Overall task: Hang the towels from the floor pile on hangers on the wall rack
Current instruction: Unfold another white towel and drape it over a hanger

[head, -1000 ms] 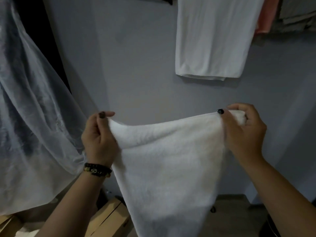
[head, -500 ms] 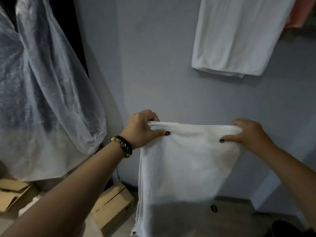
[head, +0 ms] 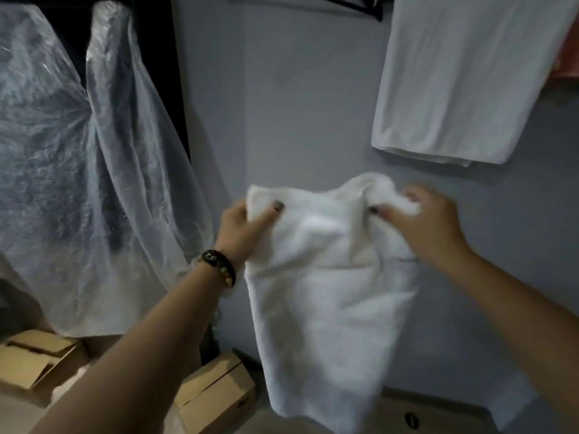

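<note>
On the wall rack: one white towel [head: 463, 79] hung, done. Before the wall: second towel [head: 329, 277] aloft, top edge pinched by left hand [head: 247, 227] and right hand [head: 426, 220]; hanger and hanging outstanding.

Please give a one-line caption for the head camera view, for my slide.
Both hands, left hand and right hand, hold a white towel up by its top edge before a grey wall.

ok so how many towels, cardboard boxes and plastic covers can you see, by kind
white towels: 2, one in the hands, one hanging
pink towel: 1, a sliver at the right edge
cardboard boxes: 2
plastic covers: 2
total: 7
</note>
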`<state>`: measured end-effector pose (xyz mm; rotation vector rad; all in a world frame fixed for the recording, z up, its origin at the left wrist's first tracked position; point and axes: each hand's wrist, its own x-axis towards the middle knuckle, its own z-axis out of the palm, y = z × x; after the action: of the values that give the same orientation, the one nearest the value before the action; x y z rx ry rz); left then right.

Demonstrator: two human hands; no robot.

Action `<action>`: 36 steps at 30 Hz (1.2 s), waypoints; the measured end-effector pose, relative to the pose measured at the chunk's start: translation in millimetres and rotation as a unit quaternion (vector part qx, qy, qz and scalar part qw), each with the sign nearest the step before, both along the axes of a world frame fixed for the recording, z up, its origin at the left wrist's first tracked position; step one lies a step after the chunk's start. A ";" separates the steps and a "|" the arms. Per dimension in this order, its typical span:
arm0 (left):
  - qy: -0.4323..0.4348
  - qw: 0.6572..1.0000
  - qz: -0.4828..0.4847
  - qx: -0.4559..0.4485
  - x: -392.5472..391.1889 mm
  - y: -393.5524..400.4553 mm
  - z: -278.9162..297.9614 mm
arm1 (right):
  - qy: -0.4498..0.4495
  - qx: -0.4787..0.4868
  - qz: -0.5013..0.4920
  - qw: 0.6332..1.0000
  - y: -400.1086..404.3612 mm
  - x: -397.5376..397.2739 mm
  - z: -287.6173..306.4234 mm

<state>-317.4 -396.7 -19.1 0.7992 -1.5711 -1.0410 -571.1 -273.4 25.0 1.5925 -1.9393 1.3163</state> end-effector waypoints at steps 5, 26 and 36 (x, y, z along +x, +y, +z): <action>-0.171 0.984 0.035 0.047 13.4 -22.0 -35.3 | 0.058 0.181 0.023 0.981 -10.0 -39.0 -41.4; -0.028 0.982 0.176 -0.063 -5.9 -26.5 -13.2 | 0.060 0.091 -0.010 0.994 -30.8 -57.7 -24.0; 0.003 0.978 0.152 -0.143 2.9 -99.0 42.7 | 0.002 0.168 0.056 0.984 -120.7 -73.5 5.0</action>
<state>-314.5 -495.6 23.6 0.8034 -1.4941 -0.5793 -644.6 -394.1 30.1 1.8792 -2.1893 1.0636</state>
